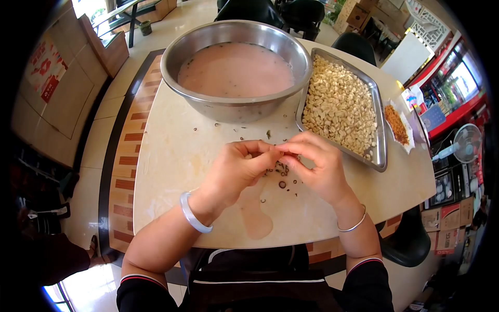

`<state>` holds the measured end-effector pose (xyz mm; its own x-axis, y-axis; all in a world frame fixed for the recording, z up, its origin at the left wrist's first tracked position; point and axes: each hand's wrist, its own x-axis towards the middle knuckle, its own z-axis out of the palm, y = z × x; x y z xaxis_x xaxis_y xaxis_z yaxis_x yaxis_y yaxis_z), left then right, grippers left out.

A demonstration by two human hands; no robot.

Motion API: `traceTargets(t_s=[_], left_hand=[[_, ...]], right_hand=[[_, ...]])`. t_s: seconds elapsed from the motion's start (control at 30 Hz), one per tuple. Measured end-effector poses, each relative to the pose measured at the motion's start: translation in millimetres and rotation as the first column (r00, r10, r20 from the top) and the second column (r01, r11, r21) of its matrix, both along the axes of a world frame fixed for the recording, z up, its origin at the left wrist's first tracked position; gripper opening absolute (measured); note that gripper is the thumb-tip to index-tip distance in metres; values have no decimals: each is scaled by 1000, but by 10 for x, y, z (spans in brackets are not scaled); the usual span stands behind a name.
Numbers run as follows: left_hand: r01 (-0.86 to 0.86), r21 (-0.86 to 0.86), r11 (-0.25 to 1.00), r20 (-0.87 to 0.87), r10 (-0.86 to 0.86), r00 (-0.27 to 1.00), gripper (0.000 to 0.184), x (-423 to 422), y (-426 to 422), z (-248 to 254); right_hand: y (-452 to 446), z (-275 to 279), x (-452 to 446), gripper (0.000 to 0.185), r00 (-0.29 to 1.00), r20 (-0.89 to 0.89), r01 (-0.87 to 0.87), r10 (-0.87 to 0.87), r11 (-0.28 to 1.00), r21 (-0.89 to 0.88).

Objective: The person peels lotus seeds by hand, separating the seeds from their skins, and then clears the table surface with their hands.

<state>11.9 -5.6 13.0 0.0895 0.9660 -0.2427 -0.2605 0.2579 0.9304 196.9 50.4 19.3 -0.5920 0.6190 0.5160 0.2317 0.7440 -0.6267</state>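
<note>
Pinching fingertips together, left hand (234,170) meeting right hand (323,165), any held piece's axis hidden.

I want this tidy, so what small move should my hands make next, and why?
Perhaps ease your left hand slightly away from your right hand: their fingertips meet above dark scraps on the table, so anything loosened would likely fall there, not into the tray.

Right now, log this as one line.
left hand, right hand: fingertips meeting, any held item unclear | basin: pink liquid | tray: pale pieces | table: dark scraps, wet patch
</note>
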Motion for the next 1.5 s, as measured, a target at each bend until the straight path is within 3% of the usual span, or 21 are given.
traceTargets(t_s=[0.03, 0.23, 0.43, 0.5, 0.63, 0.7, 0.8, 0.83, 0.9, 1.0, 1.1, 1.2, 1.3, 1.4, 1.5], left_hand=[[-6, 11, 1000, -2, 6, 1000, 20, 2, -2, 2], [-29, -14, 999, 114, 30, 993, 18, -25, 24, -59], [17, -2, 1000, 128, -17, 992, 22, -26, 39, -146], [54, 29, 998, 90, -56, 994, 32, -11, 47, -182], [196, 1, 981, 445, -176, 878, 60, -43, 60, -55], [217, -16, 976, 540, -174, 824, 69, -79, 85, -124], [173, -87, 981, 526, -102, 844, 72, -38, 94, -91], [156, -73, 985, 490, -101, 866, 72, -29, 97, -75], [117, -55, 992, 419, -84, 904, 73, -5, 61, -60], [44, -105, 993, 302, -11, 953, 73, 33, 35, -45], [26, -136, 990, 151, -5, 989, 73, 66, -2, -27], [51, -82, 995, 239, -30, 971, 66, 61, 11, -27], [104, -67, 992, 317, -78, 945, 45, -20, 50, -68], [77, -6, 997, 255, -73, 964, 24, -7, 47, -100], [115, 14, 993, 339, -112, 934, 19, -66, 85, -172]], right_hand=[[-13, 1, -7, 19, 1000, 9, 6, -6, 1000, 27], [25, -78, -25, 18, 980, -197, -61, 16, 973, -223], [-36, -30, -39, 18, 1000, -18, -8, 7, 999, -38], [-59, -4, -29, 18, 998, -11, 69, -69, 997, 16], [184, 20, 172, 20, 951, -163, 284, -263, 951, 121], [443, 140, 402, 23, 867, -43, 482, -496, 815, 322], [398, 163, 468, 23, 767, 140, 554, -627, 756, 348], [249, 248, 324, 19, 837, 103, 519, -537, 840, 156], [84, 189, 165, 14, 974, 72, 214, -215, 976, 34], [-80, 50, -90, 11, 992, 80, 93, -96, 995, 35], [-86, -32, -112, 11, 991, 131, 9, 11, 988, -154], [-116, 25, -134, 14, 997, 69, 49, -39, 987, -153], [-27, 31, -87, 18, 996, -35, 85, -87, 995, -58], [-15, 22, -42, 16, 995, -41, 90, -91, 995, -38], [-15, 10, -27, 16, 997, 11, 75, -76, 993, 86]])
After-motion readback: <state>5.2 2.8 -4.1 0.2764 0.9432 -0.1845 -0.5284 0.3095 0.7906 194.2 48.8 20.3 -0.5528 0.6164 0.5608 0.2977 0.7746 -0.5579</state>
